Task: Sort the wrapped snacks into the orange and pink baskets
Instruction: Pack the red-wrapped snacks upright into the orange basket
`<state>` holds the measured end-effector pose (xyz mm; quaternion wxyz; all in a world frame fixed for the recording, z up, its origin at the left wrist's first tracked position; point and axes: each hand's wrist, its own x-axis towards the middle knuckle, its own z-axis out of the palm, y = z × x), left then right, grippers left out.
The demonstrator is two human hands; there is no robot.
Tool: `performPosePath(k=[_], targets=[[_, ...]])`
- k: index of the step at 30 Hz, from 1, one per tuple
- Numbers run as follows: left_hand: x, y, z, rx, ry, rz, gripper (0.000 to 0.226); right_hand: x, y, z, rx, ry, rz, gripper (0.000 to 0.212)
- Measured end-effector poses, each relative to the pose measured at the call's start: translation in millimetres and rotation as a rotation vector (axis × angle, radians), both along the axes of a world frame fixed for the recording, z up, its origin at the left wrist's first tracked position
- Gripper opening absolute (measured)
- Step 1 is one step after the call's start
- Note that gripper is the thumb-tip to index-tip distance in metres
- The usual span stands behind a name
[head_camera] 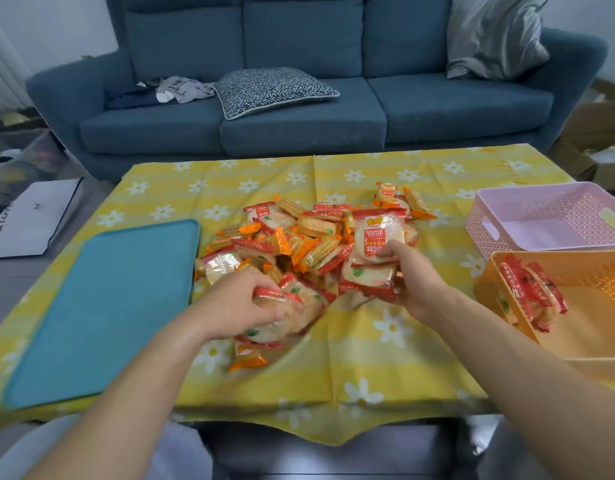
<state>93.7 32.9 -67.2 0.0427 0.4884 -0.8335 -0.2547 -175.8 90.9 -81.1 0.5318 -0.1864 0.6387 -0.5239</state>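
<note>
Mid-sort at the desk: the right hand [415,282] grips a stack of red-wrapped rice crackers [373,258], the left hand [245,306] clutches more [292,303] from the pile [299,237]. Next, likely a carry rightward to the orange basket [576,341]; the pink basket [507,244] beyond sits empty.

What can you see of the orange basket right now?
The orange basket is a rectangular tub of what looks like plastic, its walls perforated in a lattice. It sits upright on the yellow flowered tablecloth at the table's right edge, just in front of the pink basket, partly cut off by the frame. Several red-wrapped snacks lean against its left inner wall. Neither hand touches it.
</note>
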Motion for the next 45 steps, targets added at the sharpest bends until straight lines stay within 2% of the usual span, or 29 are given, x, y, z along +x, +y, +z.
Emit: performPosePath(k=[2,5,7,10,12,13,15,17,19,22,24,26,28,30,32,34,36,38,41,45], targets=[[-4,-2,9,0.064,0.26,0.069,0.026,-7,7,5,-0.048,0.044,0.002,0.019],[-24,-2,17,0.235,0.707,0.187,0.034,-19,17,12,-0.135,0.114,-0.007,0.017],[-51,5,18,0.365,0.936,0.257,0.044,-25,25,19,-0.19,0.153,-0.014,0.021],[-102,19,19,0.62,1.174,0.401,0.054,-40,36,30,-0.258,0.164,-0.044,0.048],[-137,31,27,0.825,1.288,0.425,0.038,-56,46,39,-0.294,0.185,-0.094,0.065],[-157,38,29,0.887,1.293,0.418,0.029,-68,52,44,-0.312,0.201,-0.127,0.065],[-199,49,31,0.882,1.242,0.358,0.027,-92,70,58,-0.339,0.225,-0.193,0.053],[-245,59,31,0.774,1.175,0.283,0.044,-118,92,71,-0.353,0.324,-0.265,0.043],[-291,74,32,0.637,1.082,0.235,0.062,-150,116,74,-0.323,0.498,-0.383,0.043],[-352,102,25,0.408,0.889,0.079,0.055,-197,150,70,-0.133,0.72,-0.498,0.044],[-378,118,21,0.316,0.727,-0.027,0.054,-216,165,68,0.069,0.799,-0.411,0.041],[-389,124,17,0.215,0.512,-0.096,0.057,-226,173,61,0.276,0.86,-0.255,0.058],[-392,118,13,0.083,0.463,-0.092,0.054,-234,177,55,0.4,0.98,-0.169,0.07],[-387,107,8,0.026,0.543,-0.09,0.031,-243,178,51,0.359,1.074,-0.18,0.06],[-382,97,-1,-0.107,0.483,-0.182,0.011,-246,175,50,0.29,1.131,-0.125,0.042],[-375,94,-10,-0.261,0.282,-0.333,0.02,-244,168,47,0.316,1.144,0.024,0.025],[-370,95,-18,-0.357,0.12,-0.418,0.034,-238,160,40,0.402,1.182,0.16,0.023],[-367,94,-23,-0.392,0.098,-0.429,0.038,-234,153,25,0.478,1.282,0.226,0.027],[-365,91,-29,-0.411,0.118,-0.427,0.032,-230,146,12,0.521,1.44,0.2,0.026],[-364,88,-35,-0.389,0.135,-0.437,0.029,-236,149,21,0.561,1.411,0.235,0.024]])
